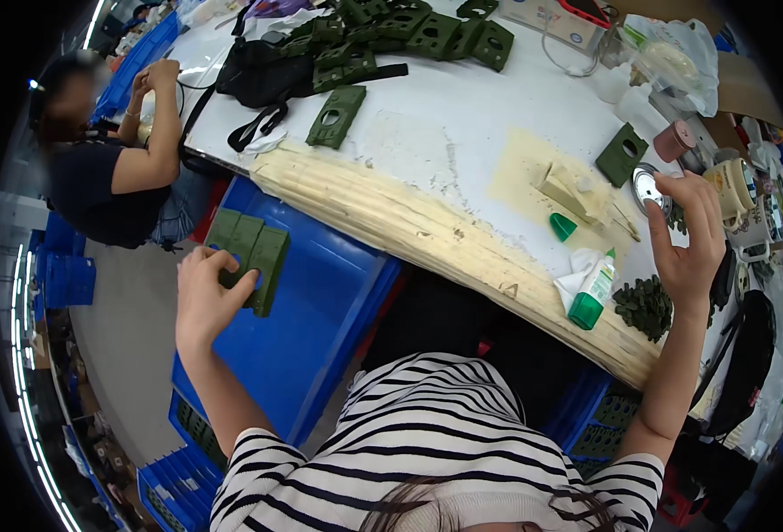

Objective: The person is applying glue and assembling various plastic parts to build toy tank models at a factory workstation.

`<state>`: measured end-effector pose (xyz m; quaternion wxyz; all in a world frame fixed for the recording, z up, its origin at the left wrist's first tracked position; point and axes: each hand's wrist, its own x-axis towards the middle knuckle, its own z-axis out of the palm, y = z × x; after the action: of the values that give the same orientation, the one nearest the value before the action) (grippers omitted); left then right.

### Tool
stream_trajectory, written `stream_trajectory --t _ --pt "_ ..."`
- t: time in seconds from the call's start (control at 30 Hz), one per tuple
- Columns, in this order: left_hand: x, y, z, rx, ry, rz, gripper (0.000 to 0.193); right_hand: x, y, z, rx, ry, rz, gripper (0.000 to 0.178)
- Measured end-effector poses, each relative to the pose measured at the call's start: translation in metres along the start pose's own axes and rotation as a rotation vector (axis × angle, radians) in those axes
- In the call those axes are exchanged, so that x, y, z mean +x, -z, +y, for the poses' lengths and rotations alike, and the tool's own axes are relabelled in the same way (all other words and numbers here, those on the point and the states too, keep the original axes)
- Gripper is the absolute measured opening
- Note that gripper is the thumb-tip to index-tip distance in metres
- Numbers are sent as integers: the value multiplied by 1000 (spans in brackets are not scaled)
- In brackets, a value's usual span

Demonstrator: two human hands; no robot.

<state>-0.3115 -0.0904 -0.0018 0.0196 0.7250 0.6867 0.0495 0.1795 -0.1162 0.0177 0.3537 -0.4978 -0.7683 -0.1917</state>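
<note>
At the left, my left hand (207, 297) has its thumb and fingers closed about a green rectangular plate (269, 266), the nearest of a short row at the blue bin (321, 293). Two similar green plates (234, 232) sit right beside it; some of my fingertips are hidden behind them. My right hand (695, 232) is raised over the right side of the table, fingers apart, with nothing visible in it. Its index finger and thumb are close to a round metal dish (647, 188); whether they touch it I cannot tell. Another green plate (622, 154) lies just beyond.
Green plates (409, 31) lie heaped at the far side, with a single plate (336, 117) nearer. A green-and-white glue bottle (594, 293), a green cap (562, 227) and small dark green pieces (644, 306) lie at right. A co-worker (108, 160) sits at far left.
</note>
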Motion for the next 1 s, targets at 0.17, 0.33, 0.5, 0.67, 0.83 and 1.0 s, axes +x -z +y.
stream_trajectory --t 0.17,0.33,0.5,0.67,0.83,1.0 --pt "-20 -84 5 20 103 -166 35 -1 -3 1 -1 3 -12 22" --pt "-9 -124 33 -38 66 -127 36 -1 -3 0 -21 7 -10 22" --pt "-9 -133 46 -78 31 -175 38 2 -2 -1 -27 41 -10 21" --pt "-4 -134 40 -66 -3 -172 33 5 -1 -4 -27 57 -8 21" --pt "3 -106 47 -104 5 -156 22 4 0 -2 -28 58 -4 22" --pt "29 -59 76 -489 -146 300 13 2 1 -1 -27 45 6 24"
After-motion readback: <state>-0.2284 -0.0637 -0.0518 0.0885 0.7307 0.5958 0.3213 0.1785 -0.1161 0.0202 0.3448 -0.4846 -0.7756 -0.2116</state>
